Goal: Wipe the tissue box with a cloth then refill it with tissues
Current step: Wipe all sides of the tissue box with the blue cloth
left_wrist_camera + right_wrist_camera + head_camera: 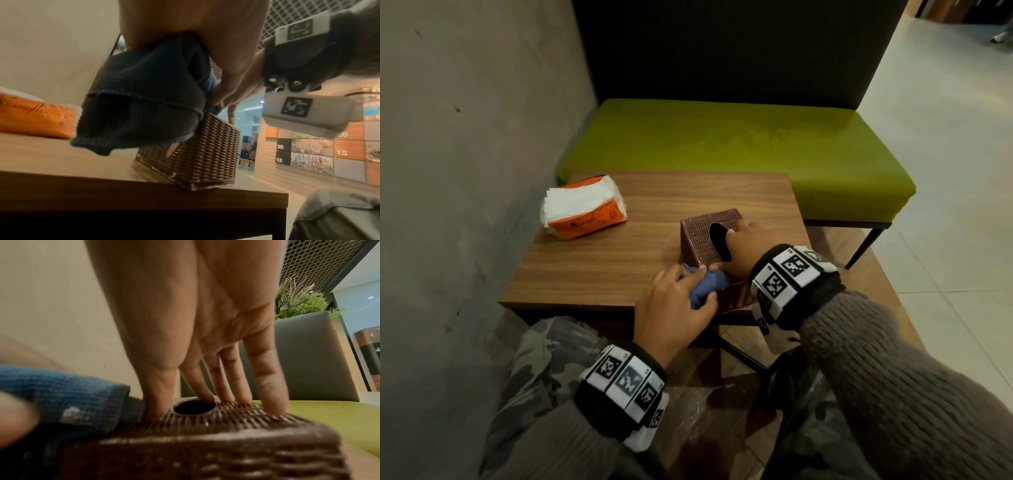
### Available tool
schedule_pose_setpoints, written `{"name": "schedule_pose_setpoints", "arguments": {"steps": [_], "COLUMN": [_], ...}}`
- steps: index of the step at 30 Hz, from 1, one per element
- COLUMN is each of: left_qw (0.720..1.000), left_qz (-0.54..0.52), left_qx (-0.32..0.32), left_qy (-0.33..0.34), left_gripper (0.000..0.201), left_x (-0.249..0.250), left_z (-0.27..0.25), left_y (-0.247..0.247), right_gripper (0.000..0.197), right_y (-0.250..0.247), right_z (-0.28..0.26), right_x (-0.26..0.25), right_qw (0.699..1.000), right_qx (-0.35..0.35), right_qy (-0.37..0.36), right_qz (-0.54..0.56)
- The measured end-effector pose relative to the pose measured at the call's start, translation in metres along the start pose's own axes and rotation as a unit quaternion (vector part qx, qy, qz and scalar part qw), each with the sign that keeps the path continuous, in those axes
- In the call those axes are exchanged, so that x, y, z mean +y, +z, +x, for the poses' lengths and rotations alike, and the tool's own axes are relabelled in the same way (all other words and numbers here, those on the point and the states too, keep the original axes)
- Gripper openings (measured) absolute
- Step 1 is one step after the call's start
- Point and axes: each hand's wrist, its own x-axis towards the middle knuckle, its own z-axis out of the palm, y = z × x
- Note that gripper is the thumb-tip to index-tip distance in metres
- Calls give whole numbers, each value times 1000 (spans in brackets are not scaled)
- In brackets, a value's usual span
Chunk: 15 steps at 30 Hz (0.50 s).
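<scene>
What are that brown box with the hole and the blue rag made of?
The brown woven-look tissue box seems to be moulded plastic rather than real wicker: its weave is very regular with a slight sheen. The blue cloth looks like soft knitted or waffle-textured fabric, matte and crumpled.

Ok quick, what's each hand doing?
Left hand: holding the blue cloth.
Right hand: open, fingers pressing the tissue box.

Probably a café or mall seating area: a green padded bench (736, 144) behind a small wood-grain table (619, 253), tiled floor (955, 171), a photo-panel wall (320, 154) beyond
</scene>
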Motion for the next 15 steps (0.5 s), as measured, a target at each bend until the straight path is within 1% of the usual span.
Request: {"name": "schedule_pose_setpoints", "arguments": {"steps": [1, 3, 5, 6, 8, 10, 13, 15], "left_qw": [1000, 998, 994, 993, 992, 994, 996, 995], "left_qz": [8, -6, -11, 0, 19, 15, -15, -51], "left_qx": [13, 62, 107, 116, 110, 99, 85, 73], "left_qy": [5, 5, 18, 31, 51, 46, 35, 36], "left_gripper": [48, 50, 43, 39, 30, 27, 28, 28], "left_x": [-1, -3, -2, -1, 0, -6, -21, -30], "left_z": [-2, -4, -2, -1, -3, -3, 4, 10], "left_y": [0, 0, 0, 0, 5, 9, 7, 5], "right_gripper": [62, 63, 60, 57, 56, 59, 60, 72], "right_y": [2, 8, 11, 14, 16, 14, 6, 7], "right_z": [1, 4, 5, 4, 1, 1, 5, 5], "right_x": [-2, -6, -11, -14, -19, -16, 6, 23], "right_qw": [1000, 999, 998, 997, 994, 993, 996, 997], "right_qx": [8, 28, 46, 59, 72, 71, 34, 8], "right_qy": [8, 16, 33, 47, 72, 80, 44, 10], "right_qz": [3, 12, 19, 26, 37, 44, 63, 79]}}
